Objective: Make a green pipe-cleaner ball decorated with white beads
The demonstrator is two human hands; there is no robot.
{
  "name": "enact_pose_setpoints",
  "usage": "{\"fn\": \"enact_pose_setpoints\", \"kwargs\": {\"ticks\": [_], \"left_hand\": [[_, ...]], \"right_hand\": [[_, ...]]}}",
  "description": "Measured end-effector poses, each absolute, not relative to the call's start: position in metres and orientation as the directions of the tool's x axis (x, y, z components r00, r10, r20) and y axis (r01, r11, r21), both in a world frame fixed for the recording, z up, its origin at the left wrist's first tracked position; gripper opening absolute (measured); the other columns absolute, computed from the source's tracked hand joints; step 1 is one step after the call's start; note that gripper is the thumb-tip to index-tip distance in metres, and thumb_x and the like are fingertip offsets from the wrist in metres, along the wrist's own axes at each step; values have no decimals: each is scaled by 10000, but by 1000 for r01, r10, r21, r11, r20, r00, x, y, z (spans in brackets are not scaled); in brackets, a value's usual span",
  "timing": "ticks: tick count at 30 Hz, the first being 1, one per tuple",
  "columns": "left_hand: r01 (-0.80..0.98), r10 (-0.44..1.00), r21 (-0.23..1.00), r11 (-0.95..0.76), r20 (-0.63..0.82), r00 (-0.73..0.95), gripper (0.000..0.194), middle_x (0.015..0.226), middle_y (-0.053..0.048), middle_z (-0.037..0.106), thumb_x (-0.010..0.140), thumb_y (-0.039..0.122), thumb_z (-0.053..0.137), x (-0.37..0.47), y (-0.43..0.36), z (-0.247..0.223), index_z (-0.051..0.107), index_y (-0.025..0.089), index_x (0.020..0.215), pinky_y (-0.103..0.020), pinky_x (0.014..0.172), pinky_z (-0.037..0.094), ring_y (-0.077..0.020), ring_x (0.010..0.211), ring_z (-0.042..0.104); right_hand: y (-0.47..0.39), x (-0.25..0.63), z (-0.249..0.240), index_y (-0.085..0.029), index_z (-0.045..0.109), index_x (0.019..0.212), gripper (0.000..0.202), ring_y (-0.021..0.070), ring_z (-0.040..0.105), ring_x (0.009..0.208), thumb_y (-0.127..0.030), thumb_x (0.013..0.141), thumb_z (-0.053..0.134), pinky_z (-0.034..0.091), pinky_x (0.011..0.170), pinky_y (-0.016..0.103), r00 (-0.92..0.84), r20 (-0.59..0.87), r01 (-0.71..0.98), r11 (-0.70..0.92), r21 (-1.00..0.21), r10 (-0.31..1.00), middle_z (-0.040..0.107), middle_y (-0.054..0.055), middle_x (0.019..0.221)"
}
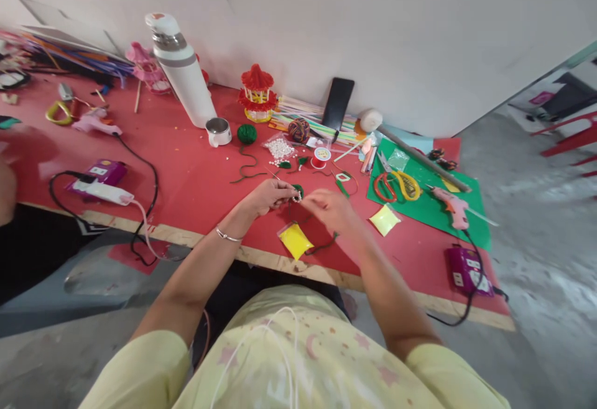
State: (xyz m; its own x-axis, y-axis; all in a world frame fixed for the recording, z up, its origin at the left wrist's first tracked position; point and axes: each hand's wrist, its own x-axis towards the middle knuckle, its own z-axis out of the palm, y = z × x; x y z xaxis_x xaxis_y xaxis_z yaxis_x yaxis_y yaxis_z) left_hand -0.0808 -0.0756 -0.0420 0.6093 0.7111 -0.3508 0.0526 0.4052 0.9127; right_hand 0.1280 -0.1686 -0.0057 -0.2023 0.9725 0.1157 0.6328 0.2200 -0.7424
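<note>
Over the red table, my left hand (272, 196) pinches a small green yarn piece (297, 190) edged with white beads. A thin needle-like stick (274, 174) juts up past its fingers. My right hand (332, 207), somewhat blurred, is closed close beside the beads; what its fingertips pinch is too small to make out. Dark green yarn (324, 247) trails below the hands, past a yellow packet (295, 240). Beyond the hands lie a bag of white beads (280, 147), a ball of green yarn (247, 133) and a thread spool (321, 157).
A white flask (184, 79), a metal cup (218, 131) and a red pagoda-like model (257, 93) stand toward the wall. Scissors (405, 185) and a pink glue gun (452, 206) lie right, near a purple corded power box (470, 271). Another person's arm (5, 191) shows at left.
</note>
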Motion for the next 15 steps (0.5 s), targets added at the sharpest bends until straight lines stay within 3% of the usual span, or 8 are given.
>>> {"fn": "enact_pose_setpoints", "kwargs": {"ticks": [2,4,6,7,10,15], "left_hand": [[50,706,910,412,-354,613,300,608,-15,618,676,366,873,-81,-76,-41,738,123,789,-217,409,106,-20,408,319],[54,693,914,403,-344,633,285,765,-74,717,697,362,852,-80,-77,-41,732,123,796,-212,400,104,-17,421,358],[60,680,917,394,-334,652,280,873,-105,754,725,373,826,-80,-77,-41,731,124,814,-208,390,118,-20,430,401],[64,677,917,393,-336,655,279,861,-101,753,733,376,819,-80,-76,-41,731,126,820,-205,384,132,-25,432,422],[78,675,908,412,-362,643,278,683,-43,689,733,376,824,-81,-76,-39,724,133,822,-199,376,182,-41,416,450],[86,688,895,439,-396,608,289,597,0,602,721,366,840,-81,-77,-34,732,123,834,-186,377,193,-41,415,447]], "right_hand": [[-161,173,3,-265,773,1061,309,261,666,1004,-458,1000,539,477,913,369,99,189,779,42,-625,977,743,95,1102],[-153,221,6,-219,705,1264,366,341,608,1183,-371,982,527,455,1009,470,391,237,869,-271,-414,889,686,176,1248],[-148,263,4,-139,618,1392,498,407,574,1247,-338,939,558,461,1006,547,585,177,806,-545,-230,791,634,264,1301],[-146,280,2,-117,596,1416,540,422,590,1230,-343,926,569,481,979,557,626,97,777,-608,-166,774,629,288,1297],[-145,309,-6,-166,562,1464,567,411,639,1191,-308,916,551,515,947,550,638,-7,767,-636,-90,770,648,269,1296],[-144,327,-15,-227,515,1510,615,385,644,1207,-379,917,563,512,982,532,592,-71,794,-596,-120,803,649,217,1340]]}}
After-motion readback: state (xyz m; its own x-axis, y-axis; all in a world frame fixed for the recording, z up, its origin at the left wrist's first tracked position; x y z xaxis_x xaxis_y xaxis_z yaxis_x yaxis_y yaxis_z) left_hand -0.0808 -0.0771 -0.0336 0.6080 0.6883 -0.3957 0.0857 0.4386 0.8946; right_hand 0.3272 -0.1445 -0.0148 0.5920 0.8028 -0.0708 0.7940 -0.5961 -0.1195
